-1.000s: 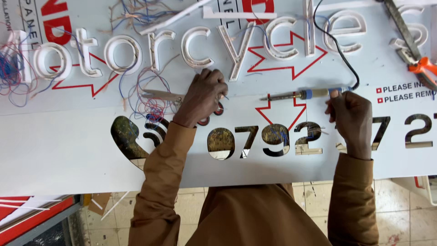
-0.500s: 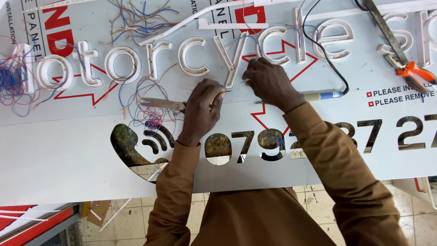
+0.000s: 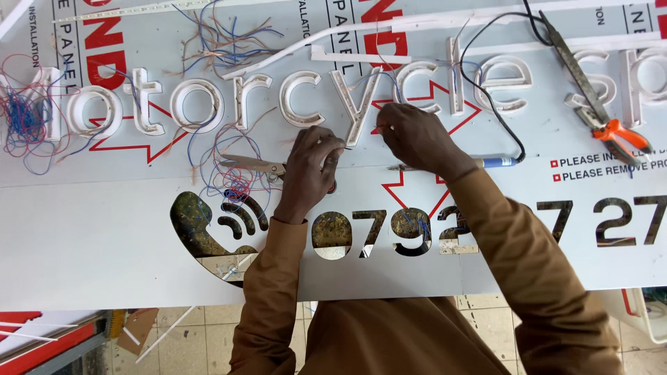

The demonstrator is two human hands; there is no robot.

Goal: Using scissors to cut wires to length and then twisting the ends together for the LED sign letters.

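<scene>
My left hand (image 3: 311, 167) lies on the white sign panel (image 3: 104, 257), its fingertips pinched on a thin dark wire (image 3: 345, 147) beside the y-shaped channel letter (image 3: 360, 111). Scissors (image 3: 253, 166) stick out to the left from under this hand; their handles are hidden beneath it. My right hand (image 3: 417, 139) is to the right of that letter, fingers closed on a thin wire at the letter's edge. A soldering iron with a blue handle (image 3: 497, 162) lies on the panel just right of my right wrist, untouched.
White raised letters run across the panel's top. Tangles of red and blue wire lie at the far left (image 3: 24, 114) and beside the scissors (image 3: 233, 182). Orange-handled cutters (image 3: 622, 135) and a black cable (image 3: 486, 90) are at the right. Tiled floor (image 3: 187, 340) shows below.
My right hand put the soldering iron down on the panel and moved left to the y-shaped letter, where it now pinches a wire. My left hand has stayed by the scissors.
</scene>
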